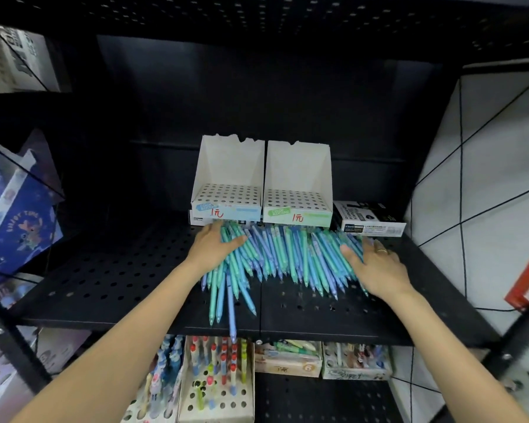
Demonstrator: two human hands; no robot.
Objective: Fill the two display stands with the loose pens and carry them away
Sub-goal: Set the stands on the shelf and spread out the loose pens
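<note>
Heap of blue and green pens point(283, 257) mid-shelf, one overhanging the front edge, two empty white holed stands point(226, 178) point(298, 184) side by side behind

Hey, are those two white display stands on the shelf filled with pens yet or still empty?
Empty. The left stand and right stand show only bare holes; the loose pens lie piled on the shelf in front.

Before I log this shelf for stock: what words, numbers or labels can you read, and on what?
"COLOR BLOCKING": blue label, left stand.
"1元": handwritten in red on the left stand.
"COLOR BLOCKING": green label, right stand.
"1元": handwritten in red on the right stand.
"ENJOY TIME": blue box at left.
"6": carton on the shelf below.
Black marker box: print too blurred to read.
Pens: no readable text.
</note>
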